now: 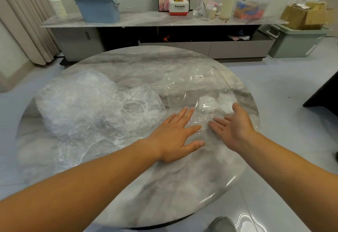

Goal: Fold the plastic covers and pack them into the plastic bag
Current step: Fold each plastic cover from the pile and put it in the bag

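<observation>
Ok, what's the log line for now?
left hand flat on plastic bag | right hand touches bag | plastic covers heaped on marble table

On a round marble table (164, 186), a heap of crumpled clear plastic covers (82, 107) fills the left side, and a clear plastic bag (192, 89) with a small white label (199, 77) lies on the right, with white folded bundles (206, 104) showing through it. The left hand (175, 136) lies flat, fingers spread, on the bag's near edge, just beside the right hand (236, 127) — fingers straight, palm turned inward. Behind stands a marble-topped sideboard (146, 19) carrying a blue basket (98, 10), a Panasonic box (178, 7) and a cardboard box (305, 14) — a green storage bin (296, 41) sits below that.
</observation>
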Available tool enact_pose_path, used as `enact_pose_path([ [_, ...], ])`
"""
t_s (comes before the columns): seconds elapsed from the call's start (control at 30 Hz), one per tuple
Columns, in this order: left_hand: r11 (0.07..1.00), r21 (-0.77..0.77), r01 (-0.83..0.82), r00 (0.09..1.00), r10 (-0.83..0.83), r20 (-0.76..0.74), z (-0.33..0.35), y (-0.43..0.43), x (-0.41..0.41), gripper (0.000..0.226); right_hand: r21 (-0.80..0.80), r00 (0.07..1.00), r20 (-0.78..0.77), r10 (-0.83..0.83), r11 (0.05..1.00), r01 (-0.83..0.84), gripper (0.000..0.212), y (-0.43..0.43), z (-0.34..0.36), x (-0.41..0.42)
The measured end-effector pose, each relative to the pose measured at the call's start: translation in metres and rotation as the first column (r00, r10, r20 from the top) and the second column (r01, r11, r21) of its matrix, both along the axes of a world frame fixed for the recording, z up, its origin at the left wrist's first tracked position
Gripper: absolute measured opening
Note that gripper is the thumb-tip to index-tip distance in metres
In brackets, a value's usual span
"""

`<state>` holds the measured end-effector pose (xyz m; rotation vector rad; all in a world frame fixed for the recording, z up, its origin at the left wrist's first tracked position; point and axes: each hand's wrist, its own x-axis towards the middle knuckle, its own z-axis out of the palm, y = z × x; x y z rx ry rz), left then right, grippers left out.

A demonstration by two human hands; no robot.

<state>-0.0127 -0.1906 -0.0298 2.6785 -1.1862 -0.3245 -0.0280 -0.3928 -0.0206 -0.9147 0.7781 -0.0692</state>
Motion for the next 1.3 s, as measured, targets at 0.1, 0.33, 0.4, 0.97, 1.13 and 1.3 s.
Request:
enact_pose_path([
  [0.1, 0.998, -0.031, -0.061, 0.997, 0.062, 0.050, 0.012, 0.030, -0.011, 0.068, -0.126, 0.998, -0.058, 0.018, 0.992, -0.025, 0.056, 0.010, 0.012, -0.023],
  [0.33, 0.932, 0.100, -0.347, 0.937, 0.348, 0.007, 0.032, 0.150, -0.053, 0.071, -0.460, 0.895, -0.142, 0.423, 0.772, -0.438, 0.032, 0.081, 0.034, -0.043],
  [0.4, 0.916, 0.130, -0.379, 0.922, 0.385, -0.025, 0.033, 0.183, -0.070, 0.082, -0.576, 0.783, -0.186, 0.594, 0.580, -0.577, 0.038, 0.108, 0.031, -0.046],
  [0.97, 0.971, 0.160, -0.175, 0.976, 0.192, -0.100, -0.002, 0.230, -0.107, 0.062, -0.782, 0.071, -0.589, 0.805, -0.546, -0.300, 0.075, 0.177, -0.009, -0.056],
  [1.13, 0.999, 0.012, -0.032, 0.996, 0.033, -0.083, -0.004, 0.226, -0.110, 0.051, -0.775, 0.091, -0.589, 0.803, -0.530, -0.346, 0.087, 0.130, 0.000, -0.070],
  [1.3, 0.996, -0.084, 0.002, 1.000, -0.002, -0.006, -0.010, 0.226, -0.096, 0.047, -0.781, 0.148, -0.582, 0.799, -0.499, -0.375, 0.083, 0.112, -0.006, -0.080],
])
